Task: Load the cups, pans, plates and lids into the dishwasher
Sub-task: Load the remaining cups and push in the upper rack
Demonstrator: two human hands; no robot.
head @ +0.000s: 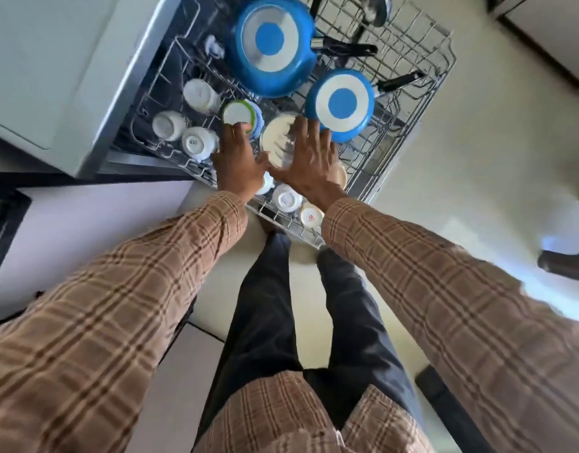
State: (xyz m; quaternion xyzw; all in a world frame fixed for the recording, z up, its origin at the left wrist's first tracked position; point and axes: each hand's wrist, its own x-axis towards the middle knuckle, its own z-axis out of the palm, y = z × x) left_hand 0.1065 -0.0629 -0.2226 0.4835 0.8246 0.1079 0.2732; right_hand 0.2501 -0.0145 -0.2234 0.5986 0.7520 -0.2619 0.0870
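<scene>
While both hands reach in, blue pans sit upside down in the rack (443,65).
Left hand (237,158) fingers touch the green-rimmed lid (238,113); right hand (309,155) lies flat, fingers straight, over a cream plate (276,134).

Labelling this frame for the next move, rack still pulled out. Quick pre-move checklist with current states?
1. Left hand placement: fingertips on the green-rimmed lid; a real grip cannot be told.
2. Right hand free: fingers straight, spread over the cream plate; ok.
3. Cream plate seated in the tines: blurred and partly covered; cannot tell.
4. Pans loaded: large blue pan and small blue pan both bottom-up in the rack; ok.
5. Cups loaded: white cups upside down along the near-left side; ok.
6. Small blue pan clear of the right hand: fingertips reach its rim; not ok.
</scene>
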